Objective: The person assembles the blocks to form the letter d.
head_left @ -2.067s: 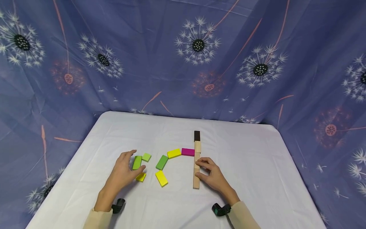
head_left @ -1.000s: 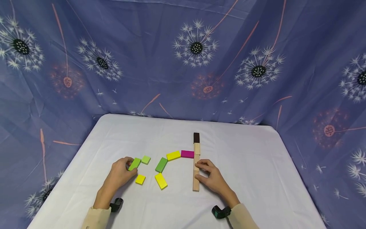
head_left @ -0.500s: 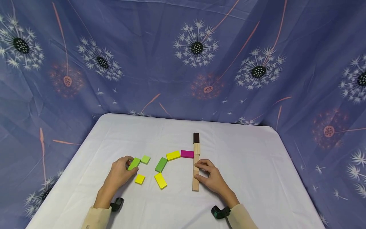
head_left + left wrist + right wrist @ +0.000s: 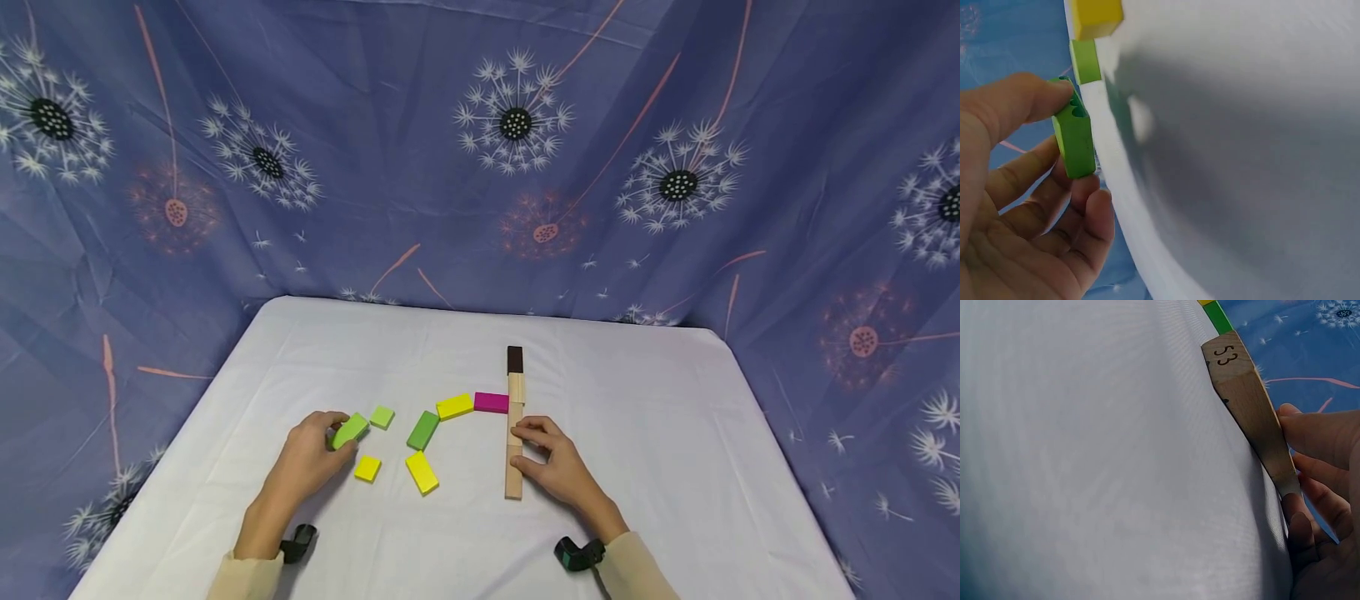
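Observation:
In the head view my left hand (image 4: 309,454) pinches a light green block (image 4: 349,432) between thumb and fingers at the left of the table. Digits cut into that block's end show beside my thumb in the left wrist view. Close by lie a small light green block (image 4: 382,417) and a small yellow block (image 4: 367,468). My right hand (image 4: 558,462) rests its thumb and fingertips against the right side of a straight row of plain wooden blocks (image 4: 514,458). The nearest block of that row carries an engraved number on its end (image 4: 1225,356) in the right wrist view.
A dark brown block (image 4: 515,360) tops the wooden row. From the row's left side a magenta block (image 4: 491,402), a yellow block (image 4: 455,407), a green block (image 4: 423,431) and another yellow block (image 4: 422,473) curve toward me. White cloth (image 4: 637,375) covers the table; a patterned curtain (image 4: 420,167) hangs behind.
My left hand has taken hold of the light green block, turned it and drawn it slightly left, uncovering the small yellow block. My right hand stays at the wooden row.

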Demonstrator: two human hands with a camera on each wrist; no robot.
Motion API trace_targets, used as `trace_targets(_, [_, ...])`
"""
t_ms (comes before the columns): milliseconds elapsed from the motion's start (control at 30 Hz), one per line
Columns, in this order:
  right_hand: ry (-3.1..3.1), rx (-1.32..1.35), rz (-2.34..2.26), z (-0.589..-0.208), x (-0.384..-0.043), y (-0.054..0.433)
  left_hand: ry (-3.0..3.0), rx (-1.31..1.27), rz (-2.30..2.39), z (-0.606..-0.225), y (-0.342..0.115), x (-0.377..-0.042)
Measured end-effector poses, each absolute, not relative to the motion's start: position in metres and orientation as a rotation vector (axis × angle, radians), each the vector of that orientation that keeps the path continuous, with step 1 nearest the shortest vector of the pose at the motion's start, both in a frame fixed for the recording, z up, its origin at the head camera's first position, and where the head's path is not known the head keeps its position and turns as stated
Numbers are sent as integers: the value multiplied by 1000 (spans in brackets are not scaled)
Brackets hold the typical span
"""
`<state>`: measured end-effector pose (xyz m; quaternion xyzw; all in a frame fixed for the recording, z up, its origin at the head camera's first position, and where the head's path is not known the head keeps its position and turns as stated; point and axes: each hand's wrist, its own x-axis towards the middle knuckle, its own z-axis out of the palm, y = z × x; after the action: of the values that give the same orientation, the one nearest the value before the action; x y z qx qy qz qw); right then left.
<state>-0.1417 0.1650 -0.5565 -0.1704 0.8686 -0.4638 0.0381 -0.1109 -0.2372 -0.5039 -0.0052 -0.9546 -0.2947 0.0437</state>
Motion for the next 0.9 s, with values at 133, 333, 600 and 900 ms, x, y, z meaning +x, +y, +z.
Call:
trace_targets(133, [2662, -521, -1426, -557, -142, 165, -2882, -72, -870, -500, -232, -109])
trace_targets(333, [2658, -519, -1437, -558, -142, 165, -2855, -137, -894, -495, -221, -109])
trace_targets(600, [2655, -522, -1439, -557, -141, 164, -2868, -226, -923, -495, -202, -107])
trace_targets(900, [2677, -531, -1421, -559, -142, 166, -2889, -386, -941, -497, -181, -104])
